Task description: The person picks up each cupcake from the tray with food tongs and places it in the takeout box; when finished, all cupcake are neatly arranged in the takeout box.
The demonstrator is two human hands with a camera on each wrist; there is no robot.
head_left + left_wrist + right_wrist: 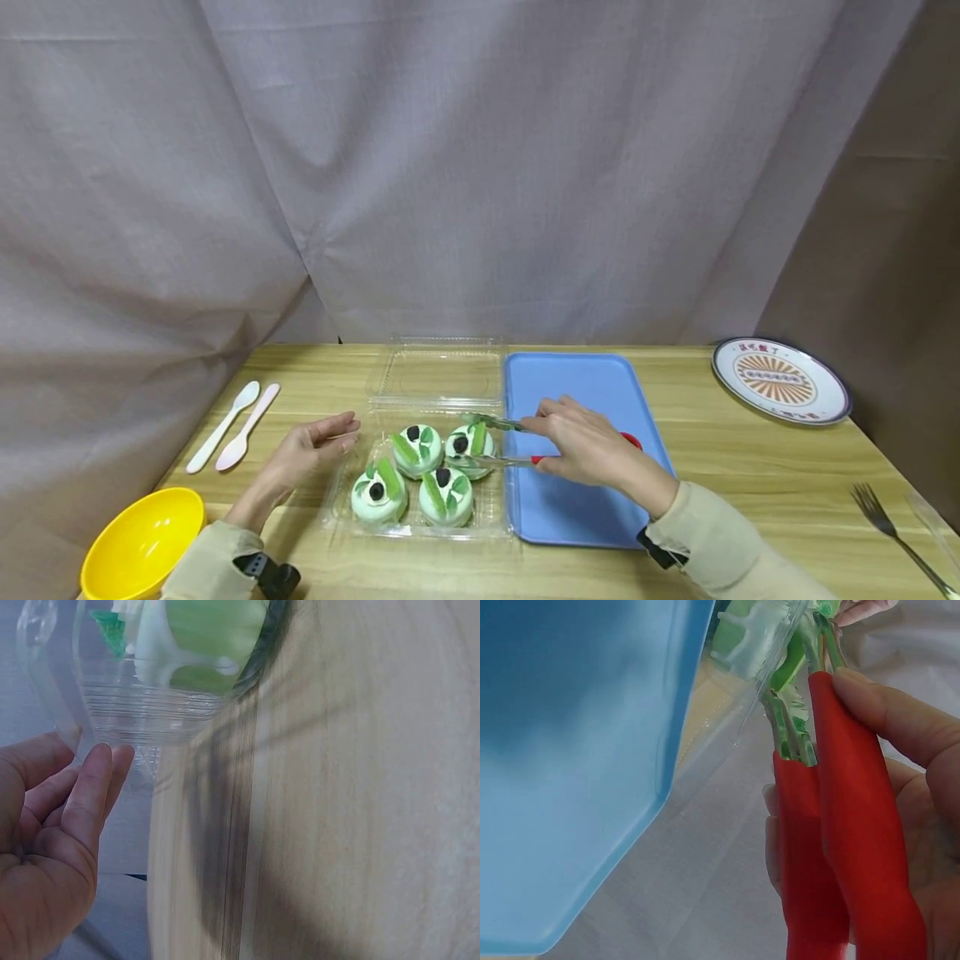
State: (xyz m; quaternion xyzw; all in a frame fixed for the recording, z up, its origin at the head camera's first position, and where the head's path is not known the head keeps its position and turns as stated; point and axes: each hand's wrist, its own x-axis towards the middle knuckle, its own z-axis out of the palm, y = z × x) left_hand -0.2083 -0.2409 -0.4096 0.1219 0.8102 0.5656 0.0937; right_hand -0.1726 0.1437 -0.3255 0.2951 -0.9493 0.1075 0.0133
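Note:
A clear plastic container [491, 523] holds several green-and-white cupcakes [446, 497], each topped with a dark berry and green leaves. My right hand [581, 442] grips tongs [517, 461] by their red handles, also seen in the right wrist view [825, 810]. The metal arms of the tongs reach left over the container, on either side of the back right cupcake [460, 444]. My left hand [307, 454] is beside the container's left side with nothing in it. In the left wrist view its fingertips [94, 761] are right at the container's edge, fingers loosely bent.
The container's hinged lid [442, 372] lies open behind it. A blue tray [577, 521] sits on its right, under my right hand. Left are two spoons [225, 429] and a yellow bowl [142, 546]; right are a patterned plate [825, 404] and a fork [885, 521].

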